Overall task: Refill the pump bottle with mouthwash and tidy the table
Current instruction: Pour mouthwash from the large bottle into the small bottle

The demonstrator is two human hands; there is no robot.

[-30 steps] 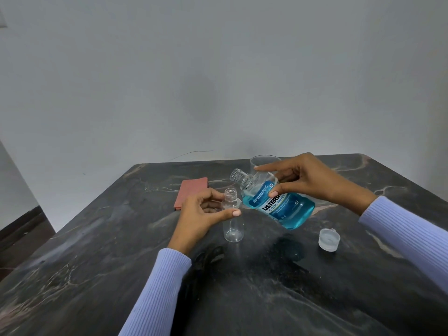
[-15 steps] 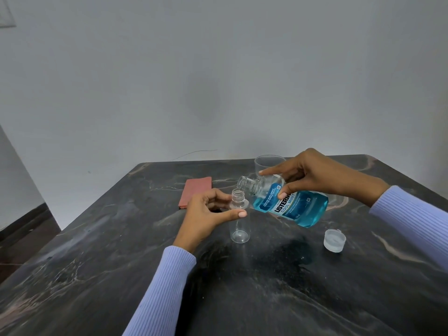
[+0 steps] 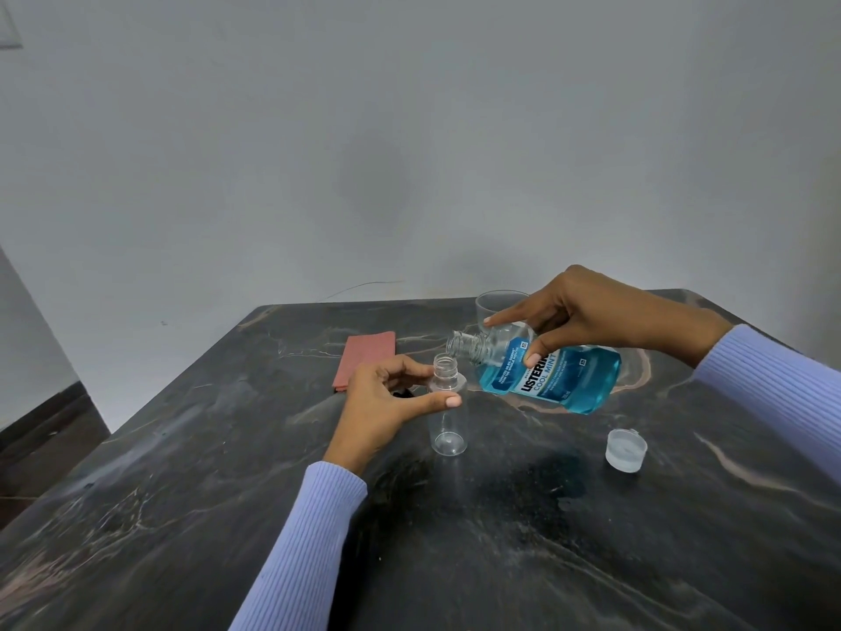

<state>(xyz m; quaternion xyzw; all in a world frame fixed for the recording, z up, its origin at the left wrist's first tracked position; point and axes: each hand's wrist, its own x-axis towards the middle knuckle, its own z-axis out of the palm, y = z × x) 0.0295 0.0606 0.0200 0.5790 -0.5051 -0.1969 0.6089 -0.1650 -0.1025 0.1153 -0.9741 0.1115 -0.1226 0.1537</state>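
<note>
A small clear bottle (image 3: pixel 448 425) stands upright on the dark marble table (image 3: pixel 227 448), uncapped and empty. My left hand (image 3: pixel 387 398) grips it near the shoulder from the left. My right hand (image 3: pixel 587 316) holds the blue mouthwash bottle (image 3: pixel 555 375) tipped almost flat, its open neck just above and right of the small bottle's mouth. No liquid is seen flowing. The mouthwash bottle's white cap (image 3: pixel 625 449) lies on the table to the right. A small dark object (image 3: pixel 402 393) shows behind my left hand, mostly hidden.
A clear drinking glass (image 3: pixel 498 305) stands at the back behind my right hand. A folded reddish cloth (image 3: pixel 364 362) lies at the back left. A wet-looking dark patch (image 3: pixel 546 480) spreads in front of the bottles. The wall is close behind the table.
The mouthwash bottle has tipped further toward horizontal and its neck has come nearer the small bottle's mouth. My left hand keeps its hold on the small bottle.
</note>
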